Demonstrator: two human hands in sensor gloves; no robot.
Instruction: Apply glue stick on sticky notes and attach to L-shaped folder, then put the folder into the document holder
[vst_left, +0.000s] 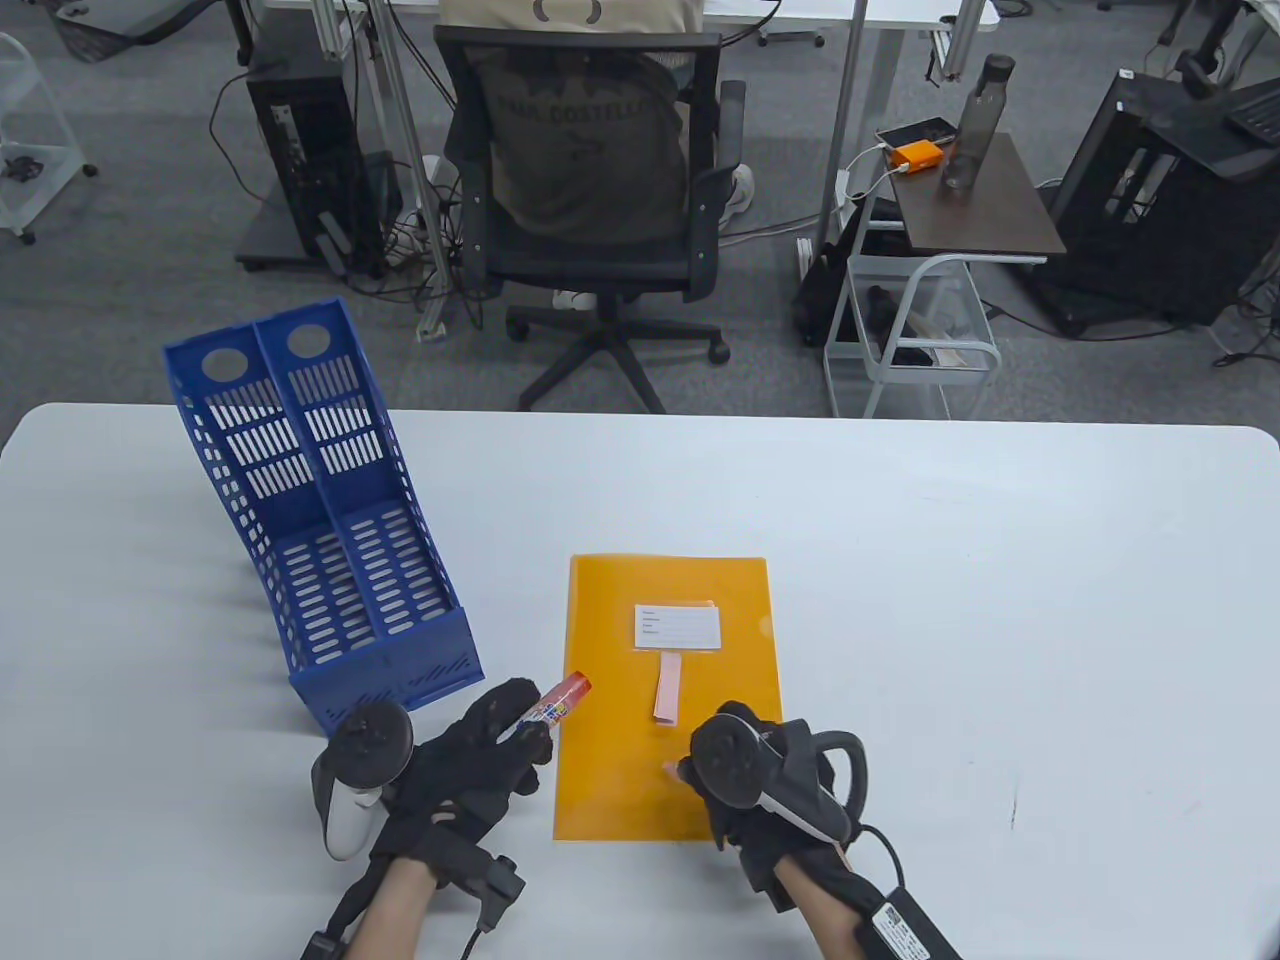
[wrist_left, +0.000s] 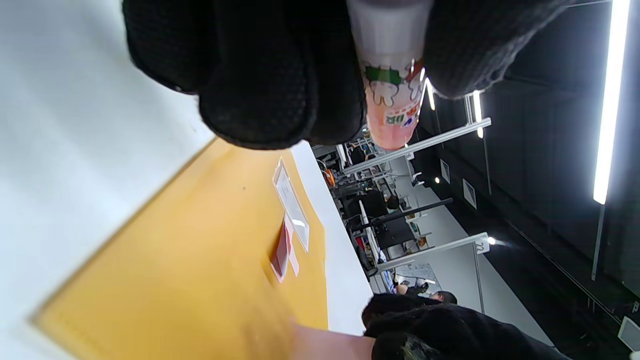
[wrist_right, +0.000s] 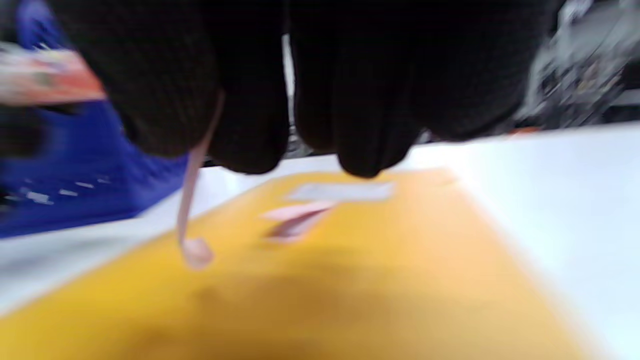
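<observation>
An orange L-shaped folder (vst_left: 665, 700) lies flat on the white table, with a white label (vst_left: 678, 627) and a pink sticky note stack (vst_left: 666, 690) on it. My left hand (vst_left: 500, 735) grips a glue stick (vst_left: 560, 700) just off the folder's left edge; its tube (wrist_left: 392, 100) hangs between my fingers in the left wrist view. My right hand (vst_left: 700, 770) hovers over the folder's lower part and pinches one pink sticky note (wrist_right: 192, 210), which hangs down from my fingertips. The blue document holder (vst_left: 320, 520) stands at the left.
The holder has two slots and leans back, open toward me. A person sits on a black office chair (vst_left: 600, 200) beyond the table's far edge. A side table (vst_left: 975, 200) with a bottle stands at the back right.
</observation>
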